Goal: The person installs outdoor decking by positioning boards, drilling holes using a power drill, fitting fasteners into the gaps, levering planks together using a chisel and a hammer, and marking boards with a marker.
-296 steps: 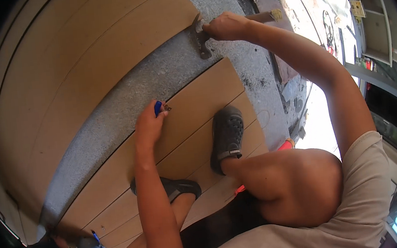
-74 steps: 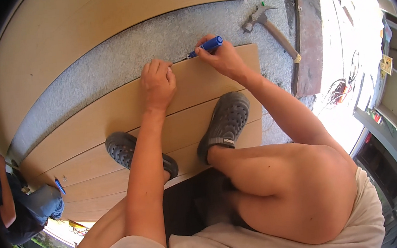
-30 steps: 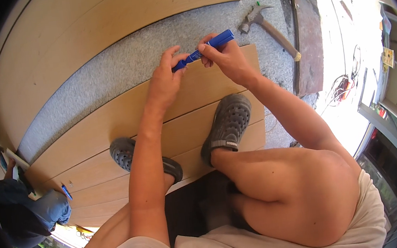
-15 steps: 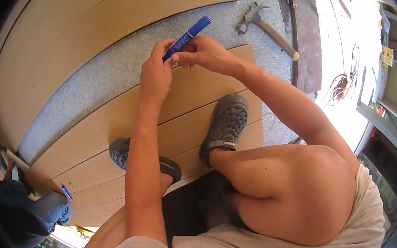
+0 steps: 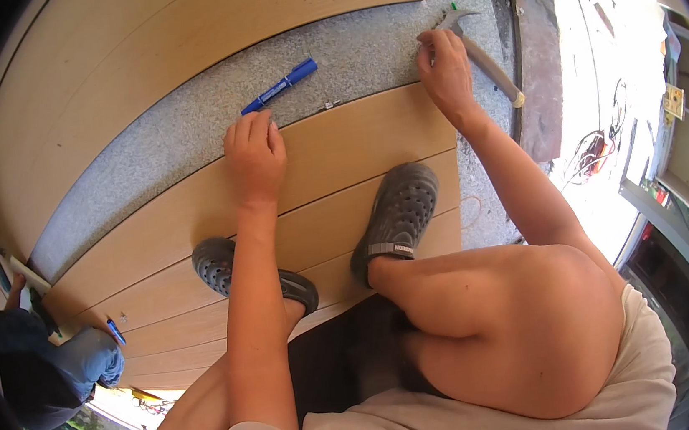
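Note:
A blue marker pen [image 5: 284, 83] lies on the grey speckled surface, its lower end just beyond the fingertips of my left hand [image 5: 256, 155]. That hand rests over the edge of a wooden plank [image 5: 344, 135] with nothing in it, its fingers loosely extended. Farther right, my right hand [image 5: 446, 77] has its fingers bent round the head of a claw hammer [image 5: 486, 64] and covers part of it. The wooden handle slants away toward the lower right. On the plank's far edge between my hands sits a small metal clip [image 5: 331, 105].
A wide wooden panel [image 5: 175, 40] lies beyond the grey strip. My feet in dark clogs [image 5: 399, 213] stand on the planks. At far left another person [image 5: 49, 363] crouches near a second blue marker [image 5: 116, 331]. Cables [image 5: 594, 151] lie in the bright area at right.
The blue marker has left my hands and now lies on the grey surface. My right hand has moved right to the hammer's head. My left hand has dropped slightly nearer.

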### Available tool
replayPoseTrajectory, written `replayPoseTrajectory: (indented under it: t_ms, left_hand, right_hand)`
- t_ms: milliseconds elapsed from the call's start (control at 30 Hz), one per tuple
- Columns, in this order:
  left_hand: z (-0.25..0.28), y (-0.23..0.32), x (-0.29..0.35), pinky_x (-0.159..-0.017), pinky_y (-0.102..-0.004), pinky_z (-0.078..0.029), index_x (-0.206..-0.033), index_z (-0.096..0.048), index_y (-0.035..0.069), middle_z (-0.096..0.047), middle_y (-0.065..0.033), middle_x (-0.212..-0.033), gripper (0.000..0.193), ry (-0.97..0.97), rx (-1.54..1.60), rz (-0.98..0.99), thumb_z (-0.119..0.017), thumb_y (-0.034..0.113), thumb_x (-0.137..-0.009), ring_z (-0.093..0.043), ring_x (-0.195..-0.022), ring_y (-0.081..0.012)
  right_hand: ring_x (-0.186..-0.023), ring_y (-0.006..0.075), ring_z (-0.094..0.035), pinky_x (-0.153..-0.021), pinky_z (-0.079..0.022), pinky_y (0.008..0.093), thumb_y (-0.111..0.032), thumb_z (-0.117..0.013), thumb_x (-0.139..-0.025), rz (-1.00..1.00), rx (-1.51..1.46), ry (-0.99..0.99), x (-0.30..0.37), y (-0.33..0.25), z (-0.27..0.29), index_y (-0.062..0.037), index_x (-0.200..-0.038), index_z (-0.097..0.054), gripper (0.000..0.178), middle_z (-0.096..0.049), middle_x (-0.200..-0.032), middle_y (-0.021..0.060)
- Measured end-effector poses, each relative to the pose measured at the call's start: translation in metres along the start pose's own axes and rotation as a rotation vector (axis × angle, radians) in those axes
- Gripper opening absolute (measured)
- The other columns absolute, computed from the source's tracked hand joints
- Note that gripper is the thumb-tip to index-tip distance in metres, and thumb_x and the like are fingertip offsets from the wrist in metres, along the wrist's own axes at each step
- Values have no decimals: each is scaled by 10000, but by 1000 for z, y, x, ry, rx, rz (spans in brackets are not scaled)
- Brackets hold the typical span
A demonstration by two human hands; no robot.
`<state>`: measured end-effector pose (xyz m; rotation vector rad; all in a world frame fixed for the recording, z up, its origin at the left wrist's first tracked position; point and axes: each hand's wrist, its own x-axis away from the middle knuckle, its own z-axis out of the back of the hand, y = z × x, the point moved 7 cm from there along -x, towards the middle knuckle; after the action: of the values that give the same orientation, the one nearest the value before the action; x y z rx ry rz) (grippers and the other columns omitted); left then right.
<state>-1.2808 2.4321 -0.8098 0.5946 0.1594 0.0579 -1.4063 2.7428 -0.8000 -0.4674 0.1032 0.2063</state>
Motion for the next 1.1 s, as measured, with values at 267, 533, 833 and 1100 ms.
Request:
replayPoseTrajectory:
  t_ms: [267, 533, 833, 1100]
  left_hand:
    - [-16, 24, 16, -842, -437, -454, -954, -676, 66, -585, -85, -941, 190, 4, -42, 45, -656, 94, -767, -551, -903, -298]
    - [-17, 24, 15, -827, -430, -451, -958, -689, 85, -569, -84, -918, 193, -32, -111, 36, -612, 61, -783, -534, -888, -309]
    - [-19, 25, 16, -862, -439, -434, -942, -683, 81, -537, -87, -916, 194, -17, -88, 39, -620, 69, -759, -515, -900, -301]
    - [-19, 23, 19, -869, -440, -432, -960, -683, 75, -530, -93, -922, 209, -32, -115, 54, -618, 73, -761, -513, -909, -305]
  right_hand:
    - [-979, 389, -591, -862, -470, 464, -192, -643, -784, 4, 265, -359, -17, 102, 25, -48, -1035, -594, 294, -637, -1005, 184]
    - [-779, 419, -635, -679, -488, 502, -176, -613, -847, 220, 232, -833, -43, 31, -10, -44, -998, -506, 228, -637, -788, 203]
    - [-820, 403, -669, -724, -522, 510, -97, -555, -825, 511, 413, -941, -53, -36, -45, -36, -986, -620, 184, -680, -816, 189]
    - [-869, 396, -665, -739, -518, 503, -88, -548, -829, 525, 365, -1008, -49, -46, -53, -50, -1012, -628, 203, -686, -878, 194]
